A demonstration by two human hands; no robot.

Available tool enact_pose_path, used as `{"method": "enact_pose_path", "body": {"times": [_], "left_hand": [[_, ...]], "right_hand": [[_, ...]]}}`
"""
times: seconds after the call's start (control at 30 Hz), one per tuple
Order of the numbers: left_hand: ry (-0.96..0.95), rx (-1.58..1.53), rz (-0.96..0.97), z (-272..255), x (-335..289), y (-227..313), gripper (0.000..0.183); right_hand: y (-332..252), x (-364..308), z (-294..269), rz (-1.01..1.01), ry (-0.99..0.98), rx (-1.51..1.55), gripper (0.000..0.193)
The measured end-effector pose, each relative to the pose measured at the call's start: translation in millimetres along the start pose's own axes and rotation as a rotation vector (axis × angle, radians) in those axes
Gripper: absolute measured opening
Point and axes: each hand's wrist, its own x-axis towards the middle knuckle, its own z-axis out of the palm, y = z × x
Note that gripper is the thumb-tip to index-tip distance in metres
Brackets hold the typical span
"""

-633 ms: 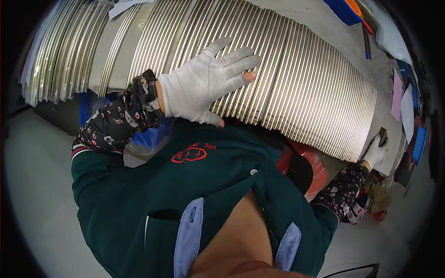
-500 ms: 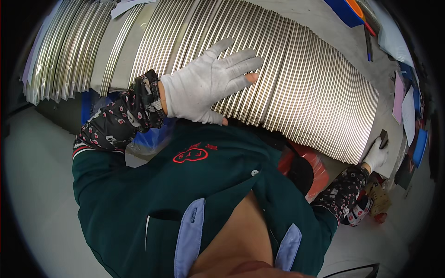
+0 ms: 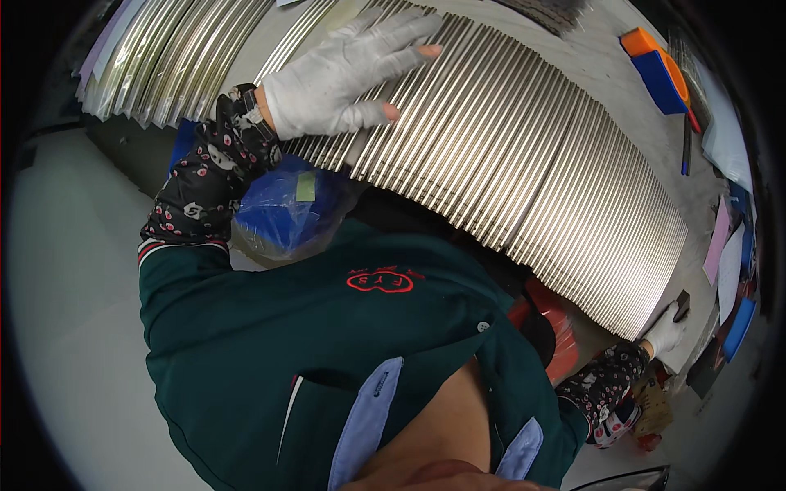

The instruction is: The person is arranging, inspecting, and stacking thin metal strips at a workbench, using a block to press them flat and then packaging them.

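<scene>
A long row of thin silvery metal rods [image 3: 524, 155] lies side by side across the table. My left hand [image 3: 336, 78], in a white glove with bare tips on at least two fingers, is spread flat over the left part of the row, palm down. At the row's right end is my right hand [image 3: 667, 331], also in a white glove. Its fingers close about a small dark block [image 3: 683, 301] beside the last rods; the far side of that grip is hidden.
Bundles of rods in clear plastic [image 3: 164, 57] lie at far left. A blue and orange tool or holder [image 3: 661, 74] and a dark pen [image 3: 686, 147] rest at the far right, above papers [image 3: 717, 241]. Bagged blue material [image 3: 282, 204] is below the table's near edge.
My view has shifted, so the rods and the right-hand items appear lower. My left hand has moved toward the far side of the rods, still spread. The right hand stays by the row's end.
</scene>
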Motion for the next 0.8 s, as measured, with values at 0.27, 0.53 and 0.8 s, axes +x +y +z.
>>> {"method": "enact_pose_path", "body": {"times": [0.27, 0.53, 0.8], "left_hand": [[-0.026, 0.109, -0.098, -3, -59, -24, 0.070], [-0.075, 0.036, -0.107, -3, -60, -20, 0.075], [-0.090, 0.072, -0.104, -10, -71, -24, 0.070]], "right_hand": [[-10, -15, -12, 0.043, -0.067, -0.005, 0.073], [-30, -31, -27, 0.057, -0.086, -0.011, 0.077], [-28, -33, -26, 0.066, -0.093, -0.006, 0.080]]}}
